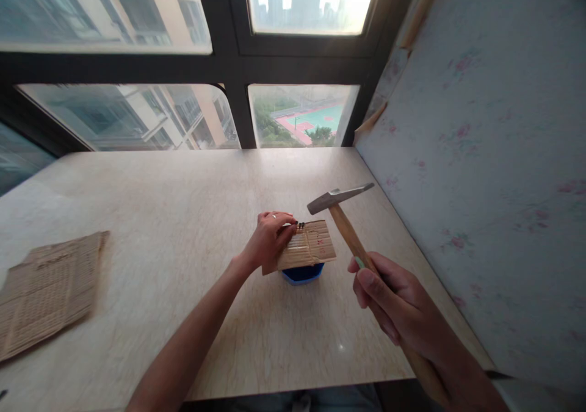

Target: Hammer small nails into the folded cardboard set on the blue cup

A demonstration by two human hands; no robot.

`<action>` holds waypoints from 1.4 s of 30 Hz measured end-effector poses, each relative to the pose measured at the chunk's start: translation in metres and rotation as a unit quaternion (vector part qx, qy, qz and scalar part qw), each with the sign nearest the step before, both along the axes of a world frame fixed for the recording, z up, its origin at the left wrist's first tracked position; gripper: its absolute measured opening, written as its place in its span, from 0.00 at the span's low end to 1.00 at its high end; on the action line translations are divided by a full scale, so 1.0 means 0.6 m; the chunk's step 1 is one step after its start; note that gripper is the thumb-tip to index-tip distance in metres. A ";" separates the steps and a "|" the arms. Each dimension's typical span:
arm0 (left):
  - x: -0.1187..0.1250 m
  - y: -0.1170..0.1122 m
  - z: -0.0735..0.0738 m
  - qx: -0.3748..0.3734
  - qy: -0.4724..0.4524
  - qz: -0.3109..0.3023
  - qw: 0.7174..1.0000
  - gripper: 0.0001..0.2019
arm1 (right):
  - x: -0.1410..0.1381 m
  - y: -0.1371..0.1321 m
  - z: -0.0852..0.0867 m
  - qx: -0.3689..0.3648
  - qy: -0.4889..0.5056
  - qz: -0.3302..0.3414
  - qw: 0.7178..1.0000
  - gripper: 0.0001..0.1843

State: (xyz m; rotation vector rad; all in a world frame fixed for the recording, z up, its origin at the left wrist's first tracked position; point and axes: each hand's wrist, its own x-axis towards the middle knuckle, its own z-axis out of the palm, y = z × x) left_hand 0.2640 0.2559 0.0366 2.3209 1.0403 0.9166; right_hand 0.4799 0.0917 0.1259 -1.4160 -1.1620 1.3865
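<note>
My right hand (pixel 389 296) is wrapped around the wooden handle of a hammer (pixel 348 232), whose metal head is raised above the table to the right of a small cardboard piece (pixel 315 247). That cardboard lies across a blue container (pixel 304 274), with red marks on its right part. Over its left side, my left hand (pixel 272 238) has thumb and index finger pinched together at the far edge. Several small dark-tipped things (pixel 300 225) stand in a row right beside these fingertips. What the pinch holds is too small to make out.
A larger corrugated cardboard sheet (pixel 50 290) lies on the left of the pale marble-like table (pixel 183 204). Dark-framed windows (pixel 242 64) border the table's far edge. A wall with floral paper (pixel 480 155) runs close along the right, near the hammer.
</note>
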 end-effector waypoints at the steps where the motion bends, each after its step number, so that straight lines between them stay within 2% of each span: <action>1: 0.000 0.001 -0.001 0.003 -0.001 -0.002 1.000 0.05 | -0.006 0.004 0.006 -0.004 -0.014 0.012 1.000 0.23; 7: 0.001 0.000 -0.001 0.014 -0.023 -0.015 1.000 0.06 | -0.018 0.029 0.011 -0.021 -0.105 0.052 0.993 0.24; 14: 0.001 -0.005 0.001 -0.046 -0.049 -0.030 0.997 0.07 | -0.018 0.041 0.007 -0.016 -0.178 0.075 0.981 0.22; 23: -0.002 -0.004 -0.002 -0.053 -0.061 -0.048 0.996 0.07 | -0.026 0.049 -0.022 -0.025 -0.170 0.073 0.982 0.21; 28: 0.000 -0.004 -0.003 -0.050 -0.070 -0.048 0.995 0.07 | -0.024 0.047 -0.021 -0.006 -0.171 0.059 0.983 0.22; 36: 0.001 -0.006 0.002 -0.050 -0.055 -0.044 0.996 0.07 | -0.024 0.042 -0.019 -0.016 -0.173 0.067 0.983 0.22; 42: 0.001 -0.005 0.003 -0.053 -0.047 -0.041 0.997 0.07 | -0.026 0.039 -0.030 -0.025 -0.174 0.057 0.983 0.22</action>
